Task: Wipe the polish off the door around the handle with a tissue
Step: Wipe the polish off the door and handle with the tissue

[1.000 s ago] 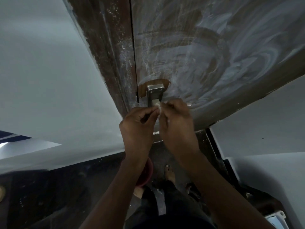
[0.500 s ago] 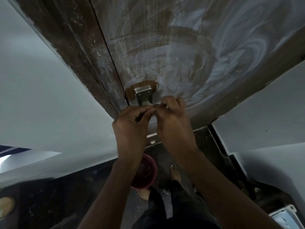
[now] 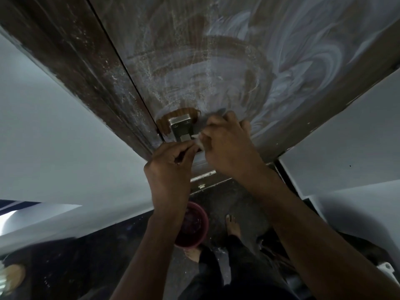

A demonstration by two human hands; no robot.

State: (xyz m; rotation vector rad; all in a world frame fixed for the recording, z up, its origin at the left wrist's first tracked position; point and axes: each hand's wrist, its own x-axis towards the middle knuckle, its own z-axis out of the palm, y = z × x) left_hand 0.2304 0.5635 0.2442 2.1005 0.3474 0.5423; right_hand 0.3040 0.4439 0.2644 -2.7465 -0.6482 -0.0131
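You're in a home doorway: polish-smeared wooden door point(image 3: 227, 61) at twelve o'clock, pale painted walls point(image 3: 54, 137) at nine and three, bare feet point(image 3: 233, 226) on dark floor point(image 3: 86, 256).

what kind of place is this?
Likely a home doorway indoors: a brown wooden door smeared with white polish, its metal handle plate, pale painted walls, and a red plastic bowl on the dark floor.

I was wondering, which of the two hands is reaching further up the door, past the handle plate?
The right hand: its fingers reach beside the metal handle plate, pinching the tissue, while the left hand stays below the plate.
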